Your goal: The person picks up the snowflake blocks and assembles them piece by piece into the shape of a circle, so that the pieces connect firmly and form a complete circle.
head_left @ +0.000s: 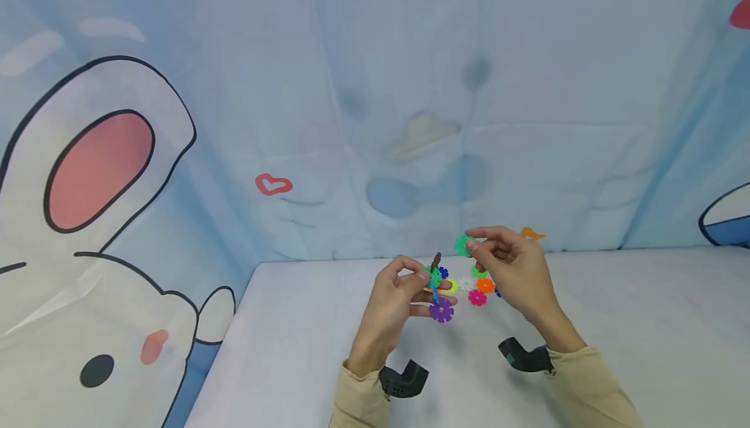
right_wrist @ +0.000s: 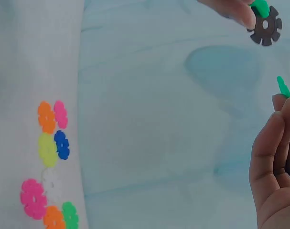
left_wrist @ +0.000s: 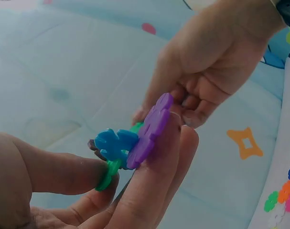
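Note:
Between thumb and fingers, my left hand (head_left: 389,307) pinches a joined cluster of notched plastic discs. The cluster has a purple disc (left_wrist: 152,129), a blue disc (left_wrist: 115,142), a green disc (left_wrist: 106,177) and a dark brown disc (right_wrist: 266,29). The thumb presses on the green one, while the purple one lies against a finger. Higher and to the right, my right hand (head_left: 521,278) pinches a single green disc (head_left: 462,245) between thumb and index finger. In the right wrist view this disc appears edge-on, apart from the cluster.
Several loose discs lie on the white table (head_left: 316,324) behind the hands, among them an orange disc (head_left: 485,285), a pink disc (head_left: 477,298) and a yellow disc (right_wrist: 48,150). A blue printed curtain (head_left: 375,89) hangs along the table's far edge.

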A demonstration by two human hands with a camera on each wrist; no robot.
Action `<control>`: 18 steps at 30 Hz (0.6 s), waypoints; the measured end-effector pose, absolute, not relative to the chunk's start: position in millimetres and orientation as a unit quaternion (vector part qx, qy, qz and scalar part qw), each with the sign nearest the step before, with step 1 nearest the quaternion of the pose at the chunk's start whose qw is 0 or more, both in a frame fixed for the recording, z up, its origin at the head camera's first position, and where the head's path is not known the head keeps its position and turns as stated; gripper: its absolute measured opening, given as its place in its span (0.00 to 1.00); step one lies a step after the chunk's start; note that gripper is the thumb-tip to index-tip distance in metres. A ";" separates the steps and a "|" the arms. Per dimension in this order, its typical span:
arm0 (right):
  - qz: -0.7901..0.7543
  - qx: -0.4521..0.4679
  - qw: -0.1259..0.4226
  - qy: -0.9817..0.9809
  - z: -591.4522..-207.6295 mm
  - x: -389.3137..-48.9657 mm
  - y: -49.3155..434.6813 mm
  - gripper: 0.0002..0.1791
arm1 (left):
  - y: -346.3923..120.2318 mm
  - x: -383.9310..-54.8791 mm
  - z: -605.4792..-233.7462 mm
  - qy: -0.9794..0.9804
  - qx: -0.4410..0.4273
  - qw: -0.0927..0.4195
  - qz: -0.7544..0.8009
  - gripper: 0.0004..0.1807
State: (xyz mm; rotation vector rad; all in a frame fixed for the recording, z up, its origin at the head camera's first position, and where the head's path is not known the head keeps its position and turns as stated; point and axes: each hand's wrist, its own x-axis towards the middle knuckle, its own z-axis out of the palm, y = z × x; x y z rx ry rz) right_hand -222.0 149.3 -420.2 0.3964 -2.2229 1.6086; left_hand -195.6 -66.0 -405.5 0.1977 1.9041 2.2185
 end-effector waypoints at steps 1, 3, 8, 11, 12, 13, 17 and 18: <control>0.573 0.146 0.188 -0.784 -418.3 -220.6 148.8 0.11 | -65.2 -194.5 -405.1 0.650 0.073 0.107 0.749 0.04; 0.574 0.157 0.193 -0.780 -415.3 -218.3 147.7 0.10 | -63.5 -192.7 -404.2 0.651 0.085 0.111 0.746 0.04; 0.560 0.169 0.202 -0.786 -410.8 -215.0 143.9 0.11 | -60.8 -190.0 -402.6 0.653 0.099 0.113 0.743 0.03; 0.550 0.167 0.207 -0.792 -409.2 -213.1 143.3 0.11 | -59.7 -188.7 -402.0 0.663 0.097 0.110 0.734 0.03; 0.548 0.167 0.210 -0.792 -408.7 -212.5 143.2 0.11 | -59.5 -188.4 -401.8 0.667 0.098 0.108 0.730 0.03; 0.546 0.168 0.212 -0.793 -408.4 -212.0 143.2 0.11 | -59.3 -188.1 -401.4 0.671 0.099 0.106 0.728 0.04; 0.546 0.180 0.224 -0.787 -407.5 -210.3 142.8 0.11 | -58.6 -185.8 -399.5 0.691 0.106 0.091 0.709 0.05; 0.546 0.184 0.227 -0.786 -407.4 -210.0 142.7 0.11 | -58.3 -185.2 -399.1 0.695 0.108 0.085 0.706 0.05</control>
